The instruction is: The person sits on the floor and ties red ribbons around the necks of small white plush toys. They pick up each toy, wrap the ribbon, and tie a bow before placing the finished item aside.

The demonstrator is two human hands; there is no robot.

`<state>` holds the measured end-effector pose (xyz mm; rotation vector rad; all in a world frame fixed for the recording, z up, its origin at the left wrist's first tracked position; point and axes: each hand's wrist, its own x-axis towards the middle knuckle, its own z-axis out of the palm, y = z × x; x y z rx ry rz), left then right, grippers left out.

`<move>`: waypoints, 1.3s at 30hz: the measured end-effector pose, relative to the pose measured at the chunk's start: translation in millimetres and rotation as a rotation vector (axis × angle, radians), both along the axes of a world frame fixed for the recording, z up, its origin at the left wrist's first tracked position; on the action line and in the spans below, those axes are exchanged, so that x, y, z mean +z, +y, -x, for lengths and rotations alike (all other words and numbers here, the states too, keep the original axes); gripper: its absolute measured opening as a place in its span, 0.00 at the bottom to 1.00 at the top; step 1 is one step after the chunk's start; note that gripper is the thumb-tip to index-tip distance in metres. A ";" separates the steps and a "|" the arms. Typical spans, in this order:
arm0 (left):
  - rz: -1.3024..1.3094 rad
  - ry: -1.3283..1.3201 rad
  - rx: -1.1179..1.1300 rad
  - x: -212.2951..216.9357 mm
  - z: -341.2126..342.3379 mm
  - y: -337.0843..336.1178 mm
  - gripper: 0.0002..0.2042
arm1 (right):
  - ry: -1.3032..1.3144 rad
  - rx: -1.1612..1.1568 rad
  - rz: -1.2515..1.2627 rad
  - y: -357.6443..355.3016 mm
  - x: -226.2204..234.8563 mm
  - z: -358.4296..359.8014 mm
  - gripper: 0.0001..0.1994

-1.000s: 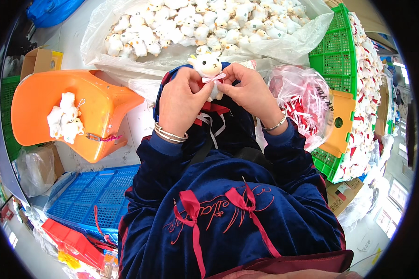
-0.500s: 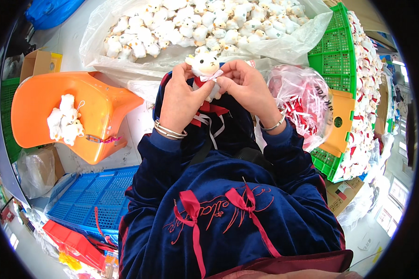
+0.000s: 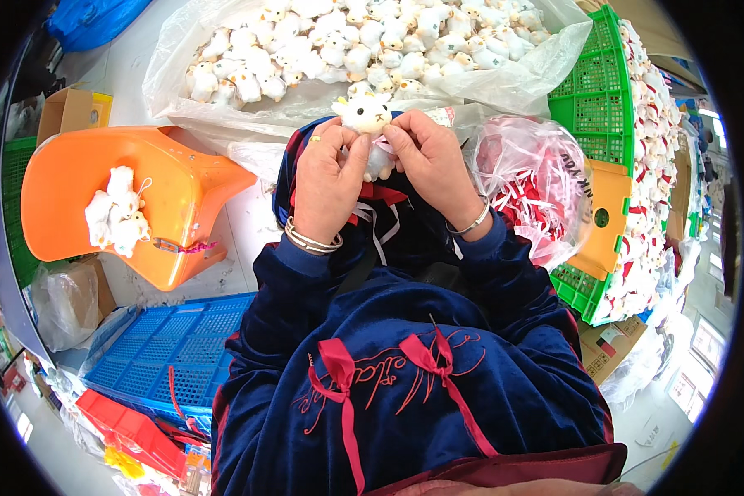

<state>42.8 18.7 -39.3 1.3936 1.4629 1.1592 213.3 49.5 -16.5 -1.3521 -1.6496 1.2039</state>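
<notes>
A small white plush toy animal (image 3: pixel 364 114) with black eyes and yellowish horns is held upright over my lap. My left hand (image 3: pixel 326 182) is closed on its left side, with thumb and fingers near the neck. My right hand (image 3: pixel 435 157) pinches at the opposite side of the neck. Between my thumbs shows a pale pink ribbon (image 3: pixel 381 143), partly hidden by the fingers. The toy's greyish-white lower body sticks out below them. Red and white ribbon strips (image 3: pixel 380 195) lie across my lap beneath the toy.
Beyond my hands, a large clear plastic bag (image 3: pixel 174 83) is heaped with similar toys. An orange stool (image 3: pixel 58 182) at left bears several toys and small snips (image 3: pixel 169 245). At right are a ribbon bag (image 3: pixel 546 149) and green crates (image 3: pixel 587 107); a blue crate (image 3: pixel 165 339) sits lower left.
Both hands have drawn in closer around the toy's neck, the left shifting right and the right shifting left. The bow, plainly visible before, is now mostly covered by fingers.
</notes>
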 end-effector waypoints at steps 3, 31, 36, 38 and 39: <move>-0.011 -0.069 0.001 -1.5 -2.4 -3.7 0.06 | 0.026 -0.016 -0.008 -3.4 -5.8 1.3 0.11; 0.213 -0.255 0.034 -14.0 -2.0 0.9 0.11 | 0.366 0.024 0.194 -5.8 -21.4 -1.5 0.10; 0.261 -0.318 -0.093 -7.1 12.7 -1.2 0.17 | 0.405 0.020 0.291 1.3 -15.8 -6.5 0.10; 0.227 -0.234 -0.153 -21.5 17.6 -3.4 0.23 | 0.462 0.024 0.359 2.7 -10.6 -11.3 0.10; 0.186 -0.216 -0.150 -27.9 17.3 -5.5 0.23 | 0.427 0.013 0.317 3.5 -13.2 -11.2 0.11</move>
